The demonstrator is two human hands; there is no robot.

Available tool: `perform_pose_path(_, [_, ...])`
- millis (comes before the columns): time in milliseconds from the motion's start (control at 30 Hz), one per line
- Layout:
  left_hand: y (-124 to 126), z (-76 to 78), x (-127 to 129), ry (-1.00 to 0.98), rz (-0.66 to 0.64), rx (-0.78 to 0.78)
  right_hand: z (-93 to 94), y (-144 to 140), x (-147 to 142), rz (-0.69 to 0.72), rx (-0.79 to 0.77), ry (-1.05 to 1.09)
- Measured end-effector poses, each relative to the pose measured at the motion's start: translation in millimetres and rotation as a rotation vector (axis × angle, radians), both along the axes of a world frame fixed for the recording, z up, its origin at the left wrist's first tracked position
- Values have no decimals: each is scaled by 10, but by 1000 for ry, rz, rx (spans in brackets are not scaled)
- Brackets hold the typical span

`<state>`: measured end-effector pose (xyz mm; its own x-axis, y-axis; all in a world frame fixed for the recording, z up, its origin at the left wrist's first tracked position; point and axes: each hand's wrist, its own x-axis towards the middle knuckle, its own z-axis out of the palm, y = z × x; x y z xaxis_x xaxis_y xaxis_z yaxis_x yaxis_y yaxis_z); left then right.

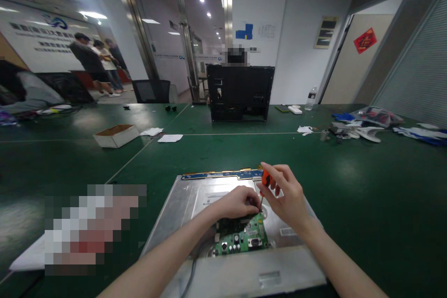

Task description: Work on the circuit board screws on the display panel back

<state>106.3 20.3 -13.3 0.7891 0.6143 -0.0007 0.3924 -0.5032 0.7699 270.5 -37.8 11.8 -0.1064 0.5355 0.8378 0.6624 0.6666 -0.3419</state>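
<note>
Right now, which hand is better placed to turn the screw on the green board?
Right, most likely. The right hand already grips the orange screwdriver, its tip down at the green board. The left hand rests at the board's top edge, beside the tip, seemingly steadying.

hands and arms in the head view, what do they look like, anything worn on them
Both the left hand and the right hand are bare, with no gloves. The forearms are uncovered too: no sleeve shows on either arm up to the picture's bottom edge. No watch, bracelet or ring can be seen on the wrists or fingers.
</note>
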Motion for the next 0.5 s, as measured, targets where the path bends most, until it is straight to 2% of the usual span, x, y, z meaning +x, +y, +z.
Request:
perform_pose_path(267, [13, -28, -10, -21, -29, -25, 15, -17, -26, 3, -6, 50])
perform_pose_path(500, [11, -16, 0, 12, -12, 12, -2, 0, -1, 28, 6, 47])
